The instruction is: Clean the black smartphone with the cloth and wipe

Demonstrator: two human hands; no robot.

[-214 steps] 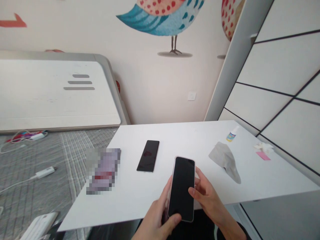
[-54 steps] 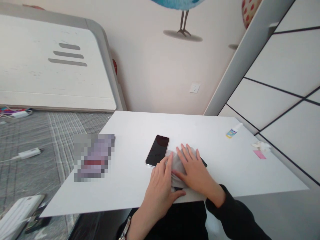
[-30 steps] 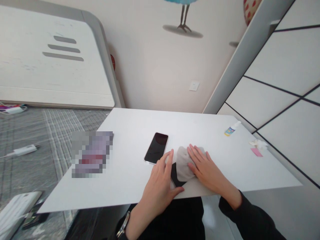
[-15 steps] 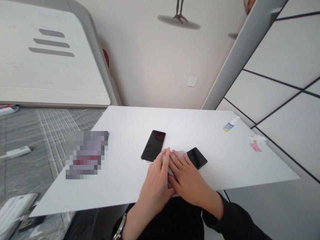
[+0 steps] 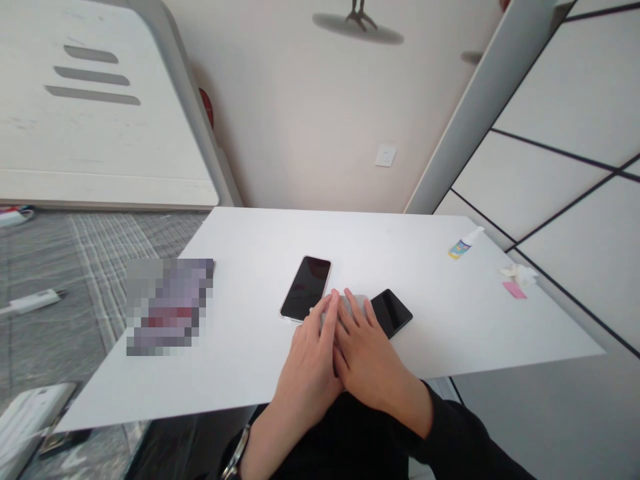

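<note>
My left hand (image 5: 311, 363) and my right hand (image 5: 369, 353) lie side by side near the table's front edge, their fingertips meeting. Both have stretched fingers and rest on a flat grey thing (image 5: 359, 301), mostly hidden beneath them; its kind cannot be made out. Just beyond my left fingertips lies a phone (image 5: 306, 288) with a dark screen and a pale edge. A black phone-like device (image 5: 394, 311) sits at an angle to the right of my right fingers, its near end partly covered.
On the white table (image 5: 250, 267), a pixelated purplish item (image 5: 175, 300) lies at left. A small bottle (image 5: 465, 243), crumpled white tissue (image 5: 521, 273) and a pink slip (image 5: 514, 290) are at right. A white cable plug (image 5: 37, 301) rests on the grey bedding (image 5: 90, 267).
The view has shifted slightly. My right hand has slid a little left over the grey thing, closer against my left hand; the phones stay in place.
</note>
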